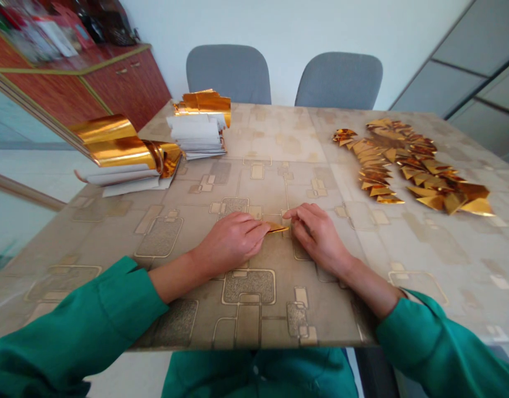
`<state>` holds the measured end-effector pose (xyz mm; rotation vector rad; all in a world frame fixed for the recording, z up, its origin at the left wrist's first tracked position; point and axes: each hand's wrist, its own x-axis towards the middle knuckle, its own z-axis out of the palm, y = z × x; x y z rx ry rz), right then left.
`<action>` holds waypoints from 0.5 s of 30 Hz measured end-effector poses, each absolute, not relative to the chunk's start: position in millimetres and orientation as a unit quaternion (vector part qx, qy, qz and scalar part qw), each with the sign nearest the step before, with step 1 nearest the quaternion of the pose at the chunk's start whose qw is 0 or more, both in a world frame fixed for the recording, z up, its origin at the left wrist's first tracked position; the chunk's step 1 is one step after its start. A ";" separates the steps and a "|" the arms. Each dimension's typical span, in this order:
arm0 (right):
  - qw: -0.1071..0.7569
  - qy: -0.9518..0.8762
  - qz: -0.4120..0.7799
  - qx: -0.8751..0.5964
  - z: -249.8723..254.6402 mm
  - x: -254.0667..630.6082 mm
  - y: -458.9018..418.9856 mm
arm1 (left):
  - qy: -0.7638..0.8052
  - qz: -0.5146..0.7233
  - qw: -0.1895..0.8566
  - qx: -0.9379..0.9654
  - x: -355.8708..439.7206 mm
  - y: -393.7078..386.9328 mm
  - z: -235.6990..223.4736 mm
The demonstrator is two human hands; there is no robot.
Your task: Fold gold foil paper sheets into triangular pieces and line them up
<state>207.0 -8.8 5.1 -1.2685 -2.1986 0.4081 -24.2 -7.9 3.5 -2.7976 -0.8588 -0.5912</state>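
Left fingers [256, 229] pinch a glossy, pointed gold fold [278, 227]; right fingers [301, 212], released, curve beside it; patterned tablecloth [275, 138] beneath, grey chairs [228, 74] beyond.

We assess this as probably a home dining area, judging by the pattern-covered table [275, 146] filling mid-frame, two grey chairs [228, 74] [341, 80] at top centre, and the wood-grain cabinet [117, 83] at upper left, loaded with assorted, blurred items [59, 36].

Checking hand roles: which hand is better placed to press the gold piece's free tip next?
Probably the right hand: it seems free, close beside that tip, while the left hand grips the gold piece.
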 end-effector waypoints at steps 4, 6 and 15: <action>0.311 -0.836 0.190 -0.411 9.9 205.2 -13.0 | -0.332 -0.250 0.025 -0.909 -20.5 -7.3 2.7; 0.322 -0.831 0.203 -0.405 11.0 203.1 -14.8 | -0.348 -0.291 -0.031 -0.890 -17.0 -7.7 3.8; 0.420 -0.708 0.328 -0.463 11.4 205.8 -9.1 | -0.394 -0.405 -0.445 -0.695 9.3 -1.2 9.9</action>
